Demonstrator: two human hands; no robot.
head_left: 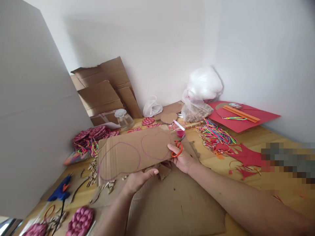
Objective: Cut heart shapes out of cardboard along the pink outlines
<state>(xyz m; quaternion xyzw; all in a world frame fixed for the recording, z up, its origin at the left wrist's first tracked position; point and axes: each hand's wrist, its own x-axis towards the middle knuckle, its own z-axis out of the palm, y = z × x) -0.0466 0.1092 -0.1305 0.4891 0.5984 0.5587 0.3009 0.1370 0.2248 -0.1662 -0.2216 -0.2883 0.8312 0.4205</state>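
Head view: we have the marked cardboard [137,150] in front of us above the wooden table [216,167], two purple rounded outlines drawn on its upper face. Our right hand [183,160] closes on the right end of the marked cardboard, thumb laid over its face and the other fingers mostly out of sight underneath. The same hand carries the scissors [181,148], their orange handles by our thumb and their blades pointing beyond that end of the marked cardboard. Our left hand [140,181] is at the near edge of the marked cardboard, thumb stretched out; its other fingers are hidden, so we cannot tell whether they grip anything.

Below the marked cardboard, on its near side, we see a large cardboard sheet [189,196]. To the left and nearer than the marked cardboard are a blue glue gun [59,190] and a pink braided piece [80,222]. Beyond its left end we find a pink pile [91,135] and a clear jar [125,120], with folded cardboard [108,93] leaning on the wall farther back. Just beyond its right end sits a pink cup [180,133], a white marker [179,125] beside it. Farther right of the marked cardboard are coloured cords [218,131] and a red sheet [268,115].
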